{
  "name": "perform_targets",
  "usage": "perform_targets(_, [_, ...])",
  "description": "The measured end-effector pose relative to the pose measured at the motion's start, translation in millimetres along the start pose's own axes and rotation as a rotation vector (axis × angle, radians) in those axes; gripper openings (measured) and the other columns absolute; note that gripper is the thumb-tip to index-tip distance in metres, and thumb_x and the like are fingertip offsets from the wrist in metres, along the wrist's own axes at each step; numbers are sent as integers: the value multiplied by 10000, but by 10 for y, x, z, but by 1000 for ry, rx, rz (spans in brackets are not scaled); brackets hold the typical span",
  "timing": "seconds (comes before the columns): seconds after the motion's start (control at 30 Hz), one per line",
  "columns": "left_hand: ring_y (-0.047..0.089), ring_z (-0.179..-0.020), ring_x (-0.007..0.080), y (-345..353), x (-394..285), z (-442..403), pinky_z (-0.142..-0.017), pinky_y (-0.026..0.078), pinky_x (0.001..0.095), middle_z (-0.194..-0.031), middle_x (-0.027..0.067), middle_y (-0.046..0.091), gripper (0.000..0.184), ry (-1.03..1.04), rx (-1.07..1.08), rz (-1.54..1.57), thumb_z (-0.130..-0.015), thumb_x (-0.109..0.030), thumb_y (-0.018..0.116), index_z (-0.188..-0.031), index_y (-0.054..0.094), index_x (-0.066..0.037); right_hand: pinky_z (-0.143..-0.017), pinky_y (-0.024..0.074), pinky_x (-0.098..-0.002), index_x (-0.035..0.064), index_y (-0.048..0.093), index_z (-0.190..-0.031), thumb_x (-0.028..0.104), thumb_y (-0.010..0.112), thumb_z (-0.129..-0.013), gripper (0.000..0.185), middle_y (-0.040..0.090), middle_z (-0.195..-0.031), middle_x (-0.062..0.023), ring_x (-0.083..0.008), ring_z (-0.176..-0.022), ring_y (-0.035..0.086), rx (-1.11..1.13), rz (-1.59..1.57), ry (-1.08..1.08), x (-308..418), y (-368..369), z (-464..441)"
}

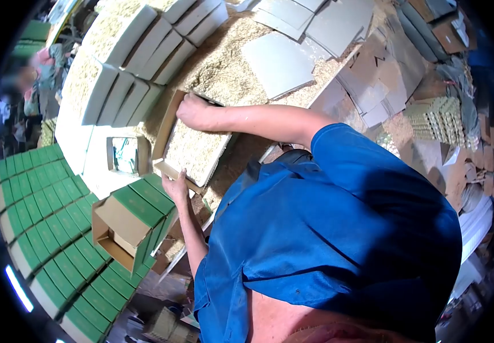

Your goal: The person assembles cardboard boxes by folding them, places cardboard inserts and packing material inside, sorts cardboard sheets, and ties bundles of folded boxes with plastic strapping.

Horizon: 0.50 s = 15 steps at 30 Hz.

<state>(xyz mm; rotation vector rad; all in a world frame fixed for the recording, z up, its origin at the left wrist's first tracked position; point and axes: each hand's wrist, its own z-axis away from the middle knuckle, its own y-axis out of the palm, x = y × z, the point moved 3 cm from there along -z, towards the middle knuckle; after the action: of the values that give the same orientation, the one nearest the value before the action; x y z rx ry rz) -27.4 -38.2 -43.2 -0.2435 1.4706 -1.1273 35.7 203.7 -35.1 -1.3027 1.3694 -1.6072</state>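
Note:
An open cardboard box [170, 123] filled with pale shavings [192, 150] lies tilted in front of me. My right hand [195, 112] is closed at the box's far end, over the shavings; whatever it may hold is hidden. At the near corner, my left hand [176, 187] grips the box edge, with the thumb on the rim and the fingers partly hidden. Left of the box is a smaller open box [126, 155] with shiny contents. Near my left hand stands an open box with green sides [138, 200].
Rows of green boxes [58, 211] stand at the left. White boxes [155, 48] topped with shavings are stacked at the upper left. White sheets [278, 60] lie on loose shavings beyond my right arm. Egg-tray-like stacks [438, 120] sit at the right. Another person [44, 68] is at the far left.

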Motion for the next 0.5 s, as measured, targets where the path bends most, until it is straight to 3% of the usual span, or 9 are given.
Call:
perform_targets(0.1, [648,-976,275,7,56,16,-875,492,362,-1109,201,661,545,-90,-21,118,-751,6,770,-1234,530,81,-892,439,-460,36,733,-792,145,578,-772,190,682,-831,-145,-313,-878,605,-98,64,-33,99,87,32])
perform_targets(0.2, [651,-970,275,29,206,-40,-871,494,359,-1087,194,669,544,-117,3,271,-740,8,779,-1222,536,75,-1068,324,-567,10,720,-771,119,606,-748,160,649,-1052,-169,-384,-1215,482,-174,-46,-193,207,-423,387])
perform_targets(0.23, [651,-970,275,43,224,-69,-871,494,359,-1087,194,669,544,-117,10,267,-740,8,779,-1222,536,75,-1127,246,-586,17,714,-765,97,597,-756,142,600,-1186,-166,-375,-1340,374,-238,-123,-215,222,-478,443])
perform_targets(0.27, [651,-970,278,66,231,-98,-872,495,360,-1085,197,670,556,-111,18,185,-730,-2,790,-1220,538,74,-1125,272,-557,46,715,-769,52,566,-773,149,587,-1225,-157,-345,-1344,385,-396,-226,-218,187,-590,523])
perform_targets(0.33, [652,-970,282,76,248,-127,-873,495,360,-1083,200,670,568,-112,28,100,-719,-12,801,-1217,539,73,-1127,298,-511,58,728,-839,-41,526,-771,235,602,-1226,-155,-336,-1320,421,-608,-307,-111,-54,-770,711])
perform_targets(0.43, [650,-977,291,76,234,-143,-885,491,364,-1088,207,667,571,-139,37,84,-711,-23,807,-1210,545,67,-1133,320,-457,75,728,-977,-134,494,-761,382,644,-1185,-152,-331,-1266,489,-653,-398,243,-951,-587,1113])
perform_targets(0.47, [648,-984,292,78,234,-142,-892,490,366,-1094,209,665,564,-133,32,56,-713,-25,805,-1207,547,67,-1173,275,-456,100,702,-1084,-138,491,-776,443,567,-1324,-129,-323,-1328,424,-486,-365,447,-1304,-373,1295])
perform_targets(0.5, [646,-992,294,66,240,-144,-898,488,368,-1100,210,664,558,-127,25,27,-716,-27,804,-1203,549,67,-1174,261,-467,109,639,-1221,-119,548,-762,521,410,-1462,-149,-349,-1388,312,-240,-282,581,-1464,-508,1592])
